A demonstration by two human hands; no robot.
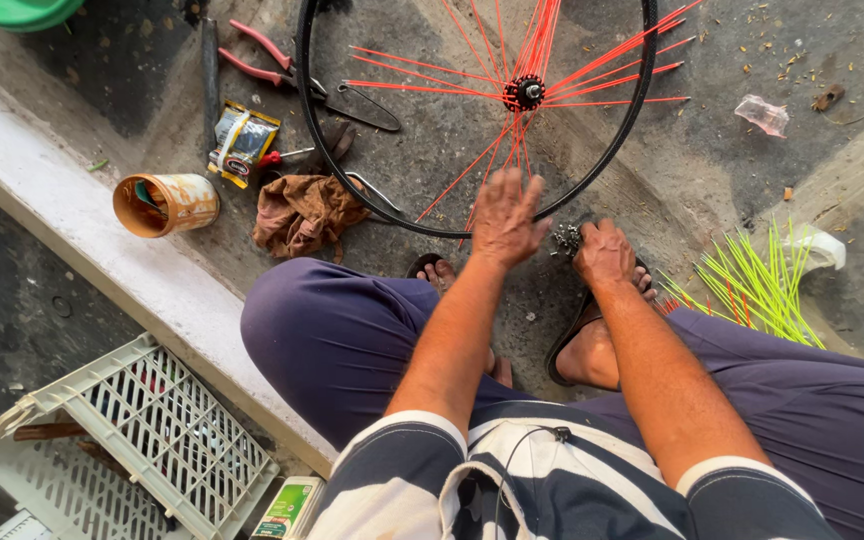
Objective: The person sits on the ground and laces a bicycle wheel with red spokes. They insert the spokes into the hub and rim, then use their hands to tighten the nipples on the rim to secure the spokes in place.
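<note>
A black bicycle rim (642, 90) with red spokes (422, 88) and a dark hub (526, 92) lies on the concrete in front of my feet. Several spokes stick out loose past the rim. My left hand (505, 217) hovers open over the rim's near edge, fingers spread and slightly blurred. My right hand (603, 252) rests low beside a small pile of metal spoke nipples (566, 238), fingers curled down onto them. Whether it grips any is hidden.
Red-handled pliers (257, 58), a brown rag (302, 212), a foil packet (241, 142) and a rusty tin (164, 203) lie left of the wheel. Neon green spokes (757, 290) lie at right. A white plastic crate (142, 430) sits below the concrete ledge (72, 220).
</note>
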